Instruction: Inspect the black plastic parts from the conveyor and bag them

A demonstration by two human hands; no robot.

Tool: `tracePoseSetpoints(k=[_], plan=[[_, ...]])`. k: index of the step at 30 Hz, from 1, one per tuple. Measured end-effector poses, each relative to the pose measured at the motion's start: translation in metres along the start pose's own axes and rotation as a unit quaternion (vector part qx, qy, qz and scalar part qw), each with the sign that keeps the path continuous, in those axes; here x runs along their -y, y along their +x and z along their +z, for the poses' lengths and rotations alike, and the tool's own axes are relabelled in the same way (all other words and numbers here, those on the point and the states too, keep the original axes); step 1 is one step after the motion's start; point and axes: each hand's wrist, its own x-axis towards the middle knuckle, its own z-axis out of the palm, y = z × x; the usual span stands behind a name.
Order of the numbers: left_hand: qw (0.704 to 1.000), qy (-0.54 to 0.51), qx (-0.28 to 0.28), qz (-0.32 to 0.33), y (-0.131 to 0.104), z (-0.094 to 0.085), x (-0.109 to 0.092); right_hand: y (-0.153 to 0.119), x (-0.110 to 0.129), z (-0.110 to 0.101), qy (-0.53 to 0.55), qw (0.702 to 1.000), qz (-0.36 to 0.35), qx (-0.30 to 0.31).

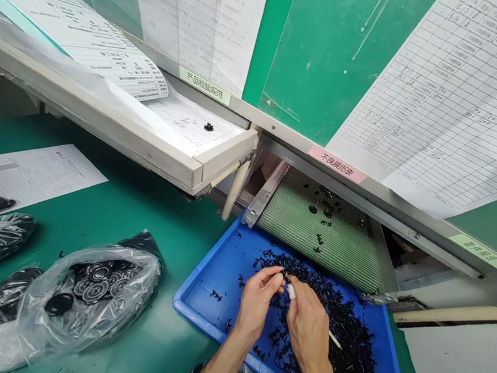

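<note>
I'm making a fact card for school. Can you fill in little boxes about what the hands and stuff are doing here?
Left hand: pinches a small black part
Right hand: touches that part, fingertip taped white
Under hands: blue tray with a heap of black parts
Behind tray: green belt, a few parts on it
Left side: clear bags of black rings

A tiny black plastic part (284, 274) sits pinched between fingertips, just above a heap of black parts (339, 334) filling the blue tray (199, 301).

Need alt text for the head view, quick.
Left hand and right hand pinch a small black part over a blue tray of black parts, below a green conveyor belt. Bagged black parts lie left.
</note>
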Motion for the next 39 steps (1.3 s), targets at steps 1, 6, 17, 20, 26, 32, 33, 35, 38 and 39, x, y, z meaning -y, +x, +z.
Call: tracePoseSetpoints(k=[1, 6, 17, 20, 26, 32, 33, 35, 38, 39], plan=[[1.000, -0.002, 0.002, 0.000, 0.000, 0.000, 0.000, 0.000, 0.002, 0.002, -0.010, 1.000, 0.004, -0.006], [1.000, -0.013, -0.010, 0.012, 0.001, 0.001, -0.001, -0.003, 0.013, 0.004, -0.019, 0.999, 0.031, 0.004], [1.000, 0.007, -0.007, 0.016, 0.003, -0.001, 0.000, 0.006, -0.032, -0.007, 0.184, 0.960, 0.188, 0.101], [0.995, -0.057, -0.044, -0.071, 0.007, 0.000, -0.002, 0.014, -0.055, -0.014, 0.139, 0.976, 0.153, 0.062], [0.973, -0.138, -0.123, -0.138, 0.013, 0.002, -0.011, 0.096, -0.115, -0.035, -0.037, 0.987, 0.154, -0.013], [0.968, -0.149, -0.150, -0.131, 0.015, 0.002, -0.012, 0.191, -0.157, -0.013, -0.066, 0.978, 0.197, 0.027], [0.968, -0.151, -0.153, -0.131, 0.015, 0.003, -0.012, 0.204, -0.161, -0.007, -0.067, 0.976, 0.205, 0.033], [0.967, -0.155, -0.156, -0.131, 0.015, 0.003, -0.011, 0.225, -0.166, 0.002, -0.063, 0.972, 0.222, 0.042], [0.965, -0.160, -0.157, -0.136, 0.016, 0.001, -0.010, 0.244, -0.166, 0.008, -0.055, 0.966, 0.249, 0.048], [0.964, -0.161, -0.157, -0.139, 0.016, 0.000, -0.010, 0.245, -0.163, 0.008, -0.054, 0.965, 0.253, 0.046]])
